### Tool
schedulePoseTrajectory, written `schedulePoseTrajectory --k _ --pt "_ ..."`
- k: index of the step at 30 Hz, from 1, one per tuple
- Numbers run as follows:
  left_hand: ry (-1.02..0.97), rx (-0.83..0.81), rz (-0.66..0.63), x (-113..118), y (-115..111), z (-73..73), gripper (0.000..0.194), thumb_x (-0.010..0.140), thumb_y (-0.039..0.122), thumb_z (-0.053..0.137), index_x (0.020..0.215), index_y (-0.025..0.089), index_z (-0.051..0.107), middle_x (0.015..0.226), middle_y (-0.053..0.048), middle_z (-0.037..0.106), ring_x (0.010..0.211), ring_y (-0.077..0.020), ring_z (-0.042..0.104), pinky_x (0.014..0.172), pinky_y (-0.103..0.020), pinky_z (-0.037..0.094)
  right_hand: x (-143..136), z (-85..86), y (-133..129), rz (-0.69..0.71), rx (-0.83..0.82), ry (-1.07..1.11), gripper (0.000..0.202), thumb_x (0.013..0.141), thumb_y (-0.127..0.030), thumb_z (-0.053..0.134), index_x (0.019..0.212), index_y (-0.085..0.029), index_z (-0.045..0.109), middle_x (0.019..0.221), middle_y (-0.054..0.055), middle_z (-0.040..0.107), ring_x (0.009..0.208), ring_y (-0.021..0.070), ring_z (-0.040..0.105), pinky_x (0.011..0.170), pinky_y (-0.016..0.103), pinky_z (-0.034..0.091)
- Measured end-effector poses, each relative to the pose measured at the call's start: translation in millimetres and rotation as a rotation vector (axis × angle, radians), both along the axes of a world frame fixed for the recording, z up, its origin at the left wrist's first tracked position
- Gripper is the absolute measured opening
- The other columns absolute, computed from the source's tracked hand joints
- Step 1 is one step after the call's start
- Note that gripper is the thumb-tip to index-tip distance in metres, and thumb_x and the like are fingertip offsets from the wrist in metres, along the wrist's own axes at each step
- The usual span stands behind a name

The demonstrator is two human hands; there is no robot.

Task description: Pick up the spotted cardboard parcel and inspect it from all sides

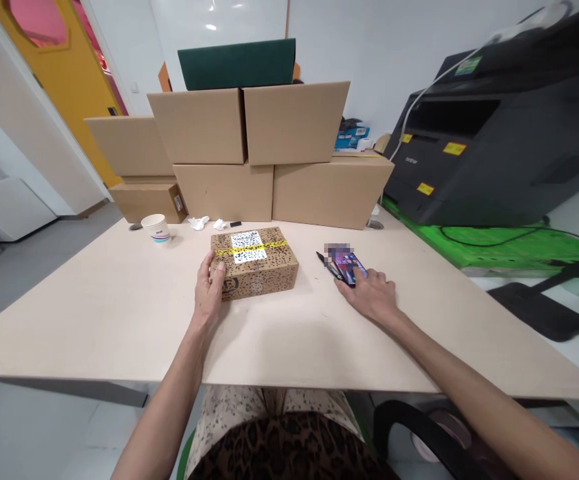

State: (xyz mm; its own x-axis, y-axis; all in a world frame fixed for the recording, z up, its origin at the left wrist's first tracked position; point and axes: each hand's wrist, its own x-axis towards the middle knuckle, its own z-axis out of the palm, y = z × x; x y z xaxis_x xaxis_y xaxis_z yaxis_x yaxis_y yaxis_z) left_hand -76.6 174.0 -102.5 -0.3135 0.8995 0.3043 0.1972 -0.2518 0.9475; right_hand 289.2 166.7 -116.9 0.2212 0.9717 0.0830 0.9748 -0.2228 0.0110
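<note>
A cardboard box [259, 281] with black speckled print, a white label and yellow tape lies on the table in front of me. My left hand [210, 283] grips its left end, thumb on the near side; the other fingers are partly hidden behind it. To the right lies a smartphone [345, 261] with its screen lit, part of it blurred out. My right hand [372, 291] rests over the phone's near end, a fingertip on the screen and the other fingers apart. Along the phone's left edge lies a slim black pen-like item [322, 256].
Large cardboard boxes [224, 193] stand stacked along the table's far edge, a green box [239, 65] on top. A paper cup [156, 229] and crumpled tissues [199, 223] sit at the back left. A dark printer [494, 147] stands at the right on a green surface [474, 248].
</note>
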Motion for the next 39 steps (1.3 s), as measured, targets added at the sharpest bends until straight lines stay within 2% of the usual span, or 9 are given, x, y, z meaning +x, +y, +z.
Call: schedulePoseTrajectory --k 5,12,16,20,25,29,32,35,39 --pt "-0.001 0.011 0.003 -1.5 1.4 -2.6 0.066 0.093 0.058 0.065 0.148 0.022 0.055 0.158 -0.013 0.053 0.15 -0.0322 0.046 0.129 -0.051 0.031 -4.3 -4.3 22.8 -0.043 0.058 0.051 0.06 0.106 -0.051 0.031 0.142 -0.009 0.055 0.13 0.027 0.062 0.124 0.0416 0.054 0.094 0.054 0.045" --pt "-0.002 0.011 0.002 -1.2 1.3 -2.8 0.063 0.094 0.056 0.064 0.148 0.024 0.055 0.155 -0.013 0.056 0.148 -0.0323 0.048 0.127 -0.052 0.033 -11.6 -9.6 44.2 -0.051 0.125 0.077 0.059 0.105 -0.048 0.036 0.14 -0.006 0.056 0.131 0.029 0.06 0.124 0.0423 0.052 0.093 0.052 0.042" --pt "0.002 0.013 -0.003 0.3 -0.1 -1.1 0.065 0.094 0.057 0.063 0.148 0.022 0.054 0.157 -0.014 0.054 0.148 -0.0327 0.048 0.127 -0.052 0.035 -12.2 -12.8 44.7 0.097 0.259 0.018 0.047 0.103 -0.04 0.041 0.133 -0.011 0.062 0.138 0.025 0.058 0.119 0.039 0.05 0.091 0.049 0.038" --pt "0.011 0.008 0.004 0.3 -1.2 0.8 0.067 0.092 0.059 0.064 0.147 0.021 0.055 0.158 -0.014 0.053 0.149 -0.0328 0.047 0.127 -0.051 0.033 -13.7 -12.7 40.6 0.256 0.287 -0.051 0.038 0.103 -0.032 0.042 0.115 -0.012 0.071 0.129 0.023 0.063 0.118 0.037 0.048 0.09 0.047 0.035" --pt "-0.021 -0.006 -0.008 1.2 -3.0 1.3 0.078 0.09 0.065 0.065 0.152 0.02 0.048 0.161 -0.016 0.049 0.151 -0.0338 0.044 0.128 -0.052 0.032 -23.2 -5.5 29.7 0.269 0.287 -0.047 0.034 0.099 -0.028 0.044 0.107 -0.01 0.072 0.118 0.024 0.066 0.115 0.0376 0.048 0.09 0.047 0.036" --pt "-0.184 -0.106 0.022 5.5 -5.9 0.2 0.095 0.09 0.069 0.062 0.164 0.021 0.024 0.16 -0.018 0.05 0.148 -0.0332 0.049 0.124 -0.051 0.038 -43.1 -0.9 18.5 0.321 0.289 0.156 0.041 0.101 -0.04 0.043 0.117 -0.014 0.071 0.131 0.021 0.064 0.12 0.0384 0.049 0.101 0.052 0.039" --pt "-0.219 -0.141 0.025 8.2 -8.9 0.0 0.093 0.087 0.073 0.064 0.157 0.018 0.037 0.158 -0.019 0.051 0.149 -0.0343 0.048 0.123 -0.048 0.041 -63.6 -1.8 13.1 0.505 0.241 0.434 0.045 0.098 -0.038 0.047 0.133 -0.017 0.065 0.145 0.018 0.06 0.132 0.0364 0.048 0.111 0.053 0.039" --pt "-0.195 -0.091 -0.025 6.0 -11.2 0.9 0.093 0.081 0.073 0.071 0.153 0.02 0.043 0.16 -0.017 0.05 0.15 -0.0342 0.045 0.123 -0.047 0.041 -77.2 -0.9 9.0 0.716 0.174 0.714 0.047 0.096 -0.037 0.05 0.137 -0.018 0.062 0.143 0.015 0.063 0.132 0.0335 0.052 0.114 0.053 0.041" --pt "-0.206 0.056 -0.026 -4.9 -12.2 5.2 0.088 0.084 0.071 0.067 0.155 0.026 0.042 0.161 -0.014 0.05 0.15 -0.0341 0.046 0.119 -0.049 0.043 -75.0 10.9 -1.0 0.77 0.28 1.04 0.051 0.1 -0.046 0.05 0.144 -0.023 0.059 0.145 0.013 0.062 0.136 0.0307 0.052 0.117 0.051 0.041"
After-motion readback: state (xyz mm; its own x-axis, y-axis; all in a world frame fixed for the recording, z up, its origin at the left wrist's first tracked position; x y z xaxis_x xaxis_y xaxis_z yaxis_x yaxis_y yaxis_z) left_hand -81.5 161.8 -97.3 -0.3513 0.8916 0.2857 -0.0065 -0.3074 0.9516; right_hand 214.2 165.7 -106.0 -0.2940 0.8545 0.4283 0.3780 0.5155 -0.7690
